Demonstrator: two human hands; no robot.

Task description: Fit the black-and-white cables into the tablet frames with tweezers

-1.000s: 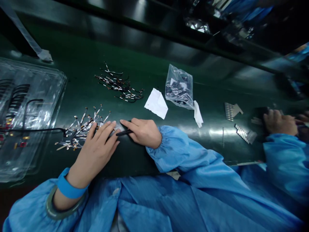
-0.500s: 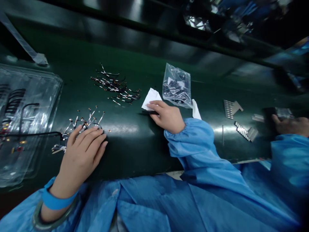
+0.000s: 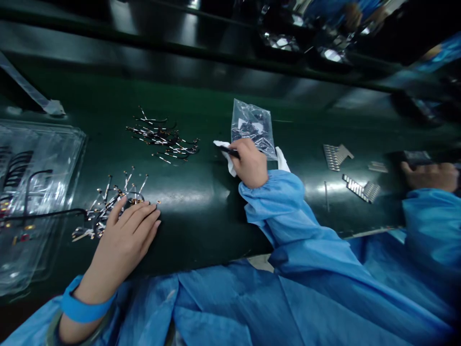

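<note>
My left hand (image 3: pixel 126 235) lies with fingers stretched out over the near edge of a tangled pile of short cables (image 3: pixel 104 204) with small metal ends; its fingertips hide part of the pile. My right hand (image 3: pixel 250 163) is closed around a slim black tool (image 3: pixel 228 151) that points left; its exact kind is not clear. A crumpled white cloth or paper (image 3: pixel 231 166) is under the tool and against the fingers. Just behind that hand lies a clear plastic bag (image 3: pixel 252 117) of small dark parts. Farther left, a loose group of thin black cables (image 3: pixel 162 137) is spread out.
Clear plastic trays (image 3: pixel 72 144) stand at the left, with a black cable (image 3: pixel 54 214) across them. Metal strips (image 3: pixel 360 187) lie at the right, near a co-worker's hand (image 3: pixel 430 177). Another white piece (image 3: pixel 283 161) sits beside my right sleeve. A dark ledge runs along the back.
My right hand has turned and lifted; the white piece, flat under its fingers before, is now crumpled, and the black tool shows above it. My left hand stays on the pile.
</note>
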